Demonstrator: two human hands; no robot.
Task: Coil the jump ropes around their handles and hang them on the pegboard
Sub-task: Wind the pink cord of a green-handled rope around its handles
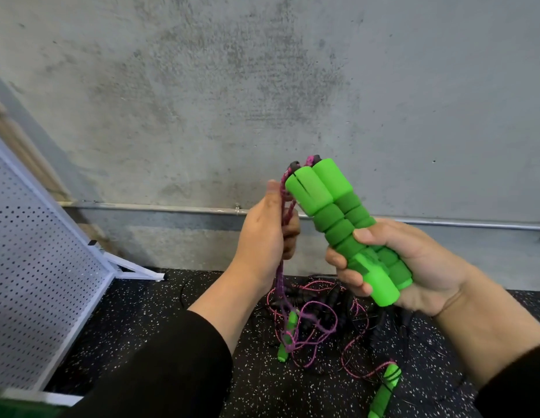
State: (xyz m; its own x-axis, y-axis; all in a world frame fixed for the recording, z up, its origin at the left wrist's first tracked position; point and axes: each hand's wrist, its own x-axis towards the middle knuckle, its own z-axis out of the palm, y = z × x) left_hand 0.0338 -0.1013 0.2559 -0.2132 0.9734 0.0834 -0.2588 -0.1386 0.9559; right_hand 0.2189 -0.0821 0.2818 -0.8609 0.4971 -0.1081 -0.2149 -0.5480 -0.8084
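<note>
My right hand (413,267) grips two green foam jump-rope handles (332,206) side by side, tilted up to the left. Their purple-pink rope (285,212) leaves the handles' top ends and runs down through my left hand (265,236), which holds it just left of the handles. Below that hand the rope hangs to a tangle of pink and black ropes (329,321) on the floor. Two more green handles (288,336) (384,390) lie in that pile. The white pegboard (36,282) leans at the left.
A grey concrete wall (262,86) stands close ahead, with a metal conduit (160,206) along its lower part. The floor (160,306) is black speckled rubber. The pegboard's white frame foot (139,271) juts out onto the floor near the wall.
</note>
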